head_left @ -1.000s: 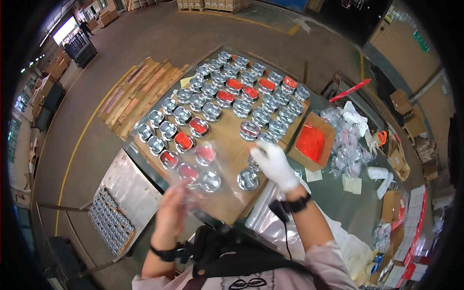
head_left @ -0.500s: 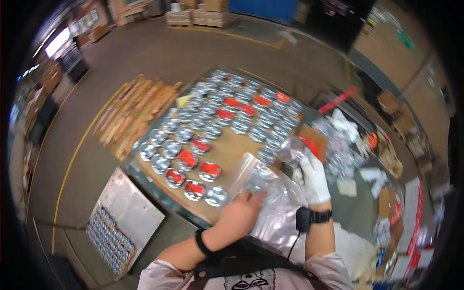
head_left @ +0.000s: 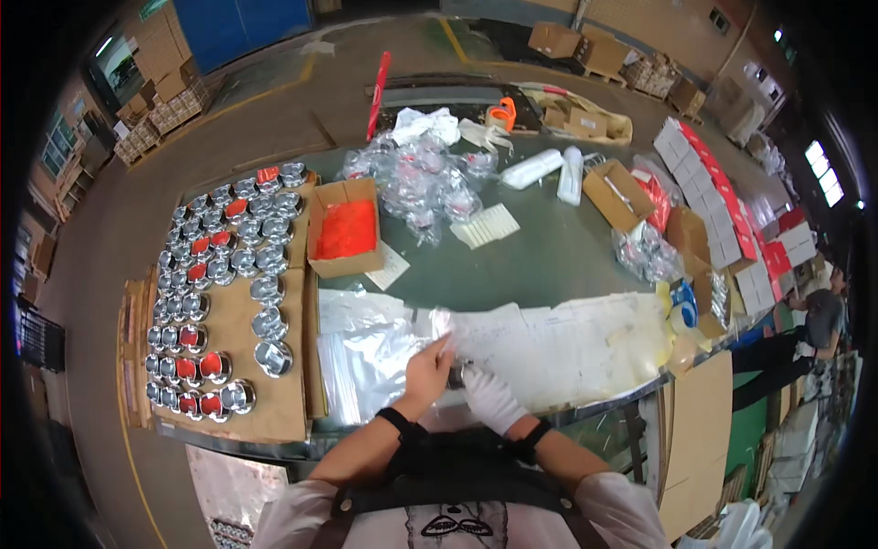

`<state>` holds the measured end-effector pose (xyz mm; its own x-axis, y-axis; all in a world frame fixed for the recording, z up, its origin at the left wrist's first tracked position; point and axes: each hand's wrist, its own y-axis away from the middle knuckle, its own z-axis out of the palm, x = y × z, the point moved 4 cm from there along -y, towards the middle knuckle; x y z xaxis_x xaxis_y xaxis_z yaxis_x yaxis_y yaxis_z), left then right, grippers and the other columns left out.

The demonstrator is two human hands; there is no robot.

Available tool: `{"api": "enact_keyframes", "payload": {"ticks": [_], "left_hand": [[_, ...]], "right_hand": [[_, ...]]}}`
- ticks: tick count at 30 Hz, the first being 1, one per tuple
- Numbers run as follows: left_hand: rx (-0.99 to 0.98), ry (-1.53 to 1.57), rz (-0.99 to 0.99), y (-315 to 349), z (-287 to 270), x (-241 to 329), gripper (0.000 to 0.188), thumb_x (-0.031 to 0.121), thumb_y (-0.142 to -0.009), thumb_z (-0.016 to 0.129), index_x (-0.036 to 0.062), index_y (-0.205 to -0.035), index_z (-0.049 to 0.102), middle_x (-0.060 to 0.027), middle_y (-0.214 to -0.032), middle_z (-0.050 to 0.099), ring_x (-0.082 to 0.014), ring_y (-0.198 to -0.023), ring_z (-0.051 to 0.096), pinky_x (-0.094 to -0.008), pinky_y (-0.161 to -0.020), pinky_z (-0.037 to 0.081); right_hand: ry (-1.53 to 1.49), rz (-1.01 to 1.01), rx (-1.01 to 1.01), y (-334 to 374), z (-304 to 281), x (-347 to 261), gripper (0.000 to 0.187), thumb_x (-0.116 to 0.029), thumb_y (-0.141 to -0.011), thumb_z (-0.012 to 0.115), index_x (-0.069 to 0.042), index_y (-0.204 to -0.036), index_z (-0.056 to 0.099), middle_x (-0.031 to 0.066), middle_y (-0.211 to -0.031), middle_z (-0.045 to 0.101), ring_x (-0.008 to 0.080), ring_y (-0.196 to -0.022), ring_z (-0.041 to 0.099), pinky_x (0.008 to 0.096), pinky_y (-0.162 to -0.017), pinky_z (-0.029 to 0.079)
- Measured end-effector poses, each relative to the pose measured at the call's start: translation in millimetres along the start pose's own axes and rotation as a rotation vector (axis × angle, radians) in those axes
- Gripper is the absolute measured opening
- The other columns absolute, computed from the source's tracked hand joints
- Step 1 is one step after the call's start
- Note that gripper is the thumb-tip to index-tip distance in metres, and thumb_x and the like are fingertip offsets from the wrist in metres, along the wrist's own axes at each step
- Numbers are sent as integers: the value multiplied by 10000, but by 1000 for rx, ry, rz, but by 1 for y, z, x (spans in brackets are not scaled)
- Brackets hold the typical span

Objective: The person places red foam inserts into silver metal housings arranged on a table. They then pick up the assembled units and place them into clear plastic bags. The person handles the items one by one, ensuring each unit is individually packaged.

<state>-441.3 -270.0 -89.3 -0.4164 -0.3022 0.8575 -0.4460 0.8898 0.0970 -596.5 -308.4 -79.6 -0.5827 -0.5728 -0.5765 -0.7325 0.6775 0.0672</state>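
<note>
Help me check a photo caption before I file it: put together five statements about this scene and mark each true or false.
1. The right hand wears a white glove. True.
2. The left hand wears one too. False: the left hand is bare.
3. A cardboard box with red contents stands to the right of rows of metal parts. True.
4. Every one of the metal parts is topped with red. False: some carry red, but many metal parts are plain silver on top.
5. The two white rolls lie inside that cardboard box. False: the rolls lie on the green tabletop.
</note>
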Motion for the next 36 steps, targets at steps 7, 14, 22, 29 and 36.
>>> {"api": "enact_keyframes", "payload": {"ticks": [7,14,22,29,36], "left_hand": [[178,-156,188,-10,2,31,255,143,-868,605,46,-1098,657,-206,-924,658,-383,-766,638,-451,-697,522],[-338,406,-524,-10,100,-30,216,153,-892,575,1,-1032,637,-166,-745,615,-228,-655,629,-360,-607,508],[-38,-274,435,6,47,62,274,206,-932,561,96,-1170,639,-209,-790,664,-361,-709,656,-435,-630,518],[114,-51,-26,-11,27,22,274,166,-904,568,44,-1137,645,-235,-813,670,-393,-687,652,-455,-633,512],[-314,753,-634,-5,103,-35,138,73,-898,552,31,-982,653,-9,-623,514,-119,-453,438,-279,-379,320]], "right_hand": [[-941,225,167,0,-66,26,297,-277,-979,531,-15,-1113,570,125,-1001,645,204,-826,662,345,-660,553],[-638,84,335,2,-22,59,342,-261,-967,534,-28,-1211,483,148,-1015,632,304,-919,635,434,-808,497],[262,-54,-69,-6,-13,27,197,-176,-915,508,-21,-997,599,154,-825,666,364,-736,651,456,-626,523],[-919,484,-77,-2,-77,41,295,-244,-965,499,-11,-1127,577,188,-936,653,308,-814,674,438,-692,547],[-732,215,294,5,-33,47,351,-296,-991,511,-28,-1217,529,179,-1104,601,292,-1009,593,398,-890,466]]}}
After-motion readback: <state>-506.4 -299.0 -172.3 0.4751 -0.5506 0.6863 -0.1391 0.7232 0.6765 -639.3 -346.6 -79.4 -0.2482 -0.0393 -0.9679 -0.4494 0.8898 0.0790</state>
